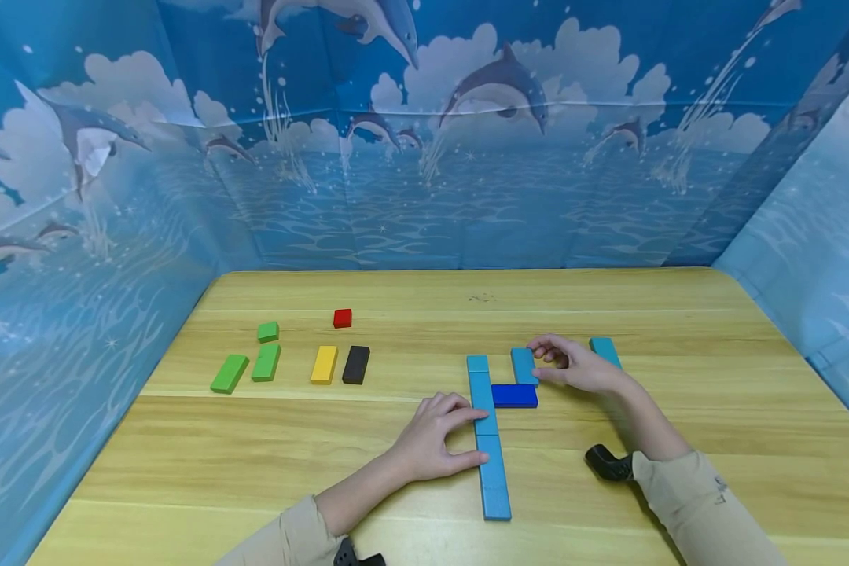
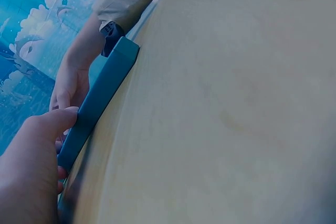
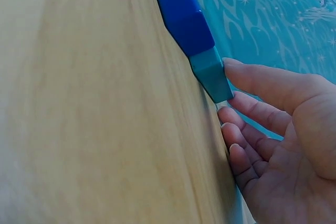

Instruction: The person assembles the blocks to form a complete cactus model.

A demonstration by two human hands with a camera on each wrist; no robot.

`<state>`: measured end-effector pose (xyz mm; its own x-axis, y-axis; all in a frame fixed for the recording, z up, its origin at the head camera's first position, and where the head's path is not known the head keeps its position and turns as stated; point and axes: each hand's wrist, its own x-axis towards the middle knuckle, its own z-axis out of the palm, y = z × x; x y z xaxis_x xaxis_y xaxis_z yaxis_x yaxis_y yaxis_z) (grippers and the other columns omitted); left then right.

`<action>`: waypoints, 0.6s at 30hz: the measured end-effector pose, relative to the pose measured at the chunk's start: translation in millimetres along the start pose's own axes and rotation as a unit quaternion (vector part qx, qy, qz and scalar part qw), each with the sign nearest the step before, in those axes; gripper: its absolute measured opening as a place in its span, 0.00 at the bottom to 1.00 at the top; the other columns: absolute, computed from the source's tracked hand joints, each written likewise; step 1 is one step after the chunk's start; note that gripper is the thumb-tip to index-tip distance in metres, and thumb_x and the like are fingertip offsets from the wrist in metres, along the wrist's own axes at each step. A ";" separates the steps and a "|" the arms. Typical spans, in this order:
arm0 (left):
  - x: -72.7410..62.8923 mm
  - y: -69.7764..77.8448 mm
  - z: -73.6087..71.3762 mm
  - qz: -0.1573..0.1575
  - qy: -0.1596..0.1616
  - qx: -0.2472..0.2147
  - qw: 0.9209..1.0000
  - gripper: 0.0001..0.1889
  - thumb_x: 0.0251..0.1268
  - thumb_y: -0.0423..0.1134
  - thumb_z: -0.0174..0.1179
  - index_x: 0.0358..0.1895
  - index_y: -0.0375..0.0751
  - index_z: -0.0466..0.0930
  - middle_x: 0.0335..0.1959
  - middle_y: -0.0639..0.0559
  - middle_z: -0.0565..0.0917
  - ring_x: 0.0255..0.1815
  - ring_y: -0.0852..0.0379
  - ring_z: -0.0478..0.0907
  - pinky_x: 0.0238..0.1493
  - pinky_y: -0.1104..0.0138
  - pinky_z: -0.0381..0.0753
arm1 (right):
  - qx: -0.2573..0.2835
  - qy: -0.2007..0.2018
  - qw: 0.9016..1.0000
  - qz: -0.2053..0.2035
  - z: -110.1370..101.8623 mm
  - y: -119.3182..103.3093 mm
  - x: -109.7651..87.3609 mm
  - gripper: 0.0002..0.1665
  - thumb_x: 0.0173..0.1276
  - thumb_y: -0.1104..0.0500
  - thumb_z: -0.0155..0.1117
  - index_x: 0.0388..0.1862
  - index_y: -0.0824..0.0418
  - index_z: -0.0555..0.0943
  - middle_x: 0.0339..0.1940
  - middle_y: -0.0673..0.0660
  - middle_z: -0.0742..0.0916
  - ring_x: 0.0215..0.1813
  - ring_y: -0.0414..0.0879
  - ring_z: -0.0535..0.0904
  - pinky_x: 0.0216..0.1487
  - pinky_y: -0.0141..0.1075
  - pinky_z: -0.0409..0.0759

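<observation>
My left hand (image 1: pixel 435 440) touches the left side of a column of light blue blocks (image 1: pixel 491 464) with spread thumb and fingertips. In the left wrist view the thumb (image 2: pixel 55 121) lies against the near light blue block (image 2: pixel 105 95). Joined to the column's right side is a dark blue block (image 1: pixel 514 395), lying crosswise. Above its right end stands another light blue block (image 1: pixel 523 366), parallel to the column. My right hand (image 1: pixel 573 365) touches that block's right edge with thumb and fingertips. The right wrist view shows the thumb tip beside the light blue block (image 3: pixel 212 74).
Another light blue block (image 1: pixel 604 351) lies right of the right hand. Farther left are several green blocks (image 1: pixel 266 362), a yellow block (image 1: pixel 324 365), a black block (image 1: pixel 356 365) and a small red block (image 1: pixel 343 317). Dolphin-printed cloth (image 1: pixel 424 196) walls the wooden table (image 1: pixel 184 472).
</observation>
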<state>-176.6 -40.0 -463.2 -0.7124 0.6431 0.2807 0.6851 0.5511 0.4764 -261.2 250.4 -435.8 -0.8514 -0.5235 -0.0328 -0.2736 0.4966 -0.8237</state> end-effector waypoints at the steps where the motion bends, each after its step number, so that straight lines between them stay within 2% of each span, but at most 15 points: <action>1: -0.1 0.0 -0.1 0.000 0.000 0.000 1.000 0.27 0.54 0.58 0.59 0.57 0.54 0.74 0.48 0.58 0.73 0.50 0.61 0.66 0.56 0.63 0.63 | 0.002 0.001 1.000 -0.001 0.0 -0.4 0.1 0.26 0.64 0.58 0.60 0.57 0.70 0.67 0.45 0.61 0.75 0.42 0.48 0.68 0.40 0.31 0.70; 5: -0.3 0.3 -0.8 -0.001 -0.002 -0.002 1.000 0.27 0.54 0.58 0.59 0.57 0.53 0.74 0.47 0.58 0.73 0.50 0.61 0.66 0.56 0.63 0.62 | 0.015 0.021 1.000 -0.015 -4.1 -2.6 -2.0 0.28 0.65 0.59 0.59 0.60 0.70 0.65 0.45 0.62 0.75 0.42 0.47 0.70 0.40 0.31 0.71; 12: 0.1 1.5 -1.5 -0.003 -0.005 -0.005 1.000 0.27 0.54 0.58 0.59 0.57 0.53 0.74 0.47 0.58 0.73 0.50 0.61 0.66 0.56 0.63 0.62 | -0.002 0.093 0.995 -0.038 -29.8 -0.8 -19.5 0.31 0.66 0.61 0.58 0.64 0.70 0.62 0.50 0.66 0.73 0.45 0.48 0.70 0.41 0.29 0.70; 14: 0.1 1.7 -1.5 -0.005 -0.007 -0.005 1.000 0.27 0.54 0.58 0.59 0.57 0.53 0.74 0.47 0.58 0.73 0.50 0.61 0.66 0.56 0.63 0.62 | -0.011 0.097 0.995 -0.036 -38.2 3.1 -27.1 0.32 0.66 0.62 0.58 0.66 0.70 0.61 0.51 0.67 0.73 0.47 0.51 0.69 0.40 0.31 0.69; 18: 0.0 1.7 -1.6 -0.007 -0.008 -0.004 1.000 0.27 0.54 0.58 0.59 0.57 0.53 0.74 0.47 0.58 0.73 0.50 0.61 0.65 0.56 0.63 0.62 | -0.033 0.082 0.996 -0.012 -53.1 14.3 -41.8 0.35 0.65 0.60 0.59 0.67 0.68 0.59 0.56 0.67 0.70 0.49 0.52 0.66 0.43 0.36 0.68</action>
<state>-175.7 -39.9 -461.0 -0.7189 0.6442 0.2611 0.6745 0.5557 0.4860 -253.3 316.1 -416.1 -0.9043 -0.4188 0.0832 -0.3190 0.5330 -0.7837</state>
